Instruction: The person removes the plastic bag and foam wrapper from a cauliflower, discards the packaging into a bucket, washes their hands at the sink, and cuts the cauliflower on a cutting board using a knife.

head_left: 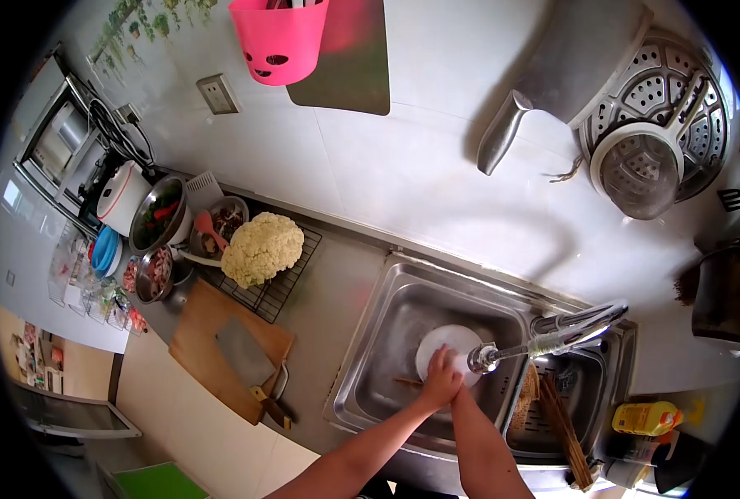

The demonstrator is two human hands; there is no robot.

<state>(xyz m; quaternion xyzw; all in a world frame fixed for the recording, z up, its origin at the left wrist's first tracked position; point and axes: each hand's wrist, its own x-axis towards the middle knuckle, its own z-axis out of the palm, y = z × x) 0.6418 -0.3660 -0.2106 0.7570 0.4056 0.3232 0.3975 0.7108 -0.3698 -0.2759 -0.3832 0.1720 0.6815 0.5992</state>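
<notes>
Both hands are together over a white dish [432, 339] in the large basin of the steel sink [370, 366]. It looks like a plate or shallow bowl. My left hand [443, 379] lies across the front part of the dish, its fingers bent and close together; what they hold, if anything, is hidden. Against it, my right hand [463, 382] is mostly covered, and its fingers cannot be made out. The faucet head [484, 358] hangs just right of the hands, over the dish's right edge.
Left of the sink, a cleaver [245, 351] lies on a wooden cutting board [195, 333]. Cauliflower [262, 248] sits on a wire rack [308, 249] near several bowls of food. A loofah [525, 399] and a bundle of sticks [563, 432] lie by the small basin. A yellow bottle [646, 417] stands right.
</notes>
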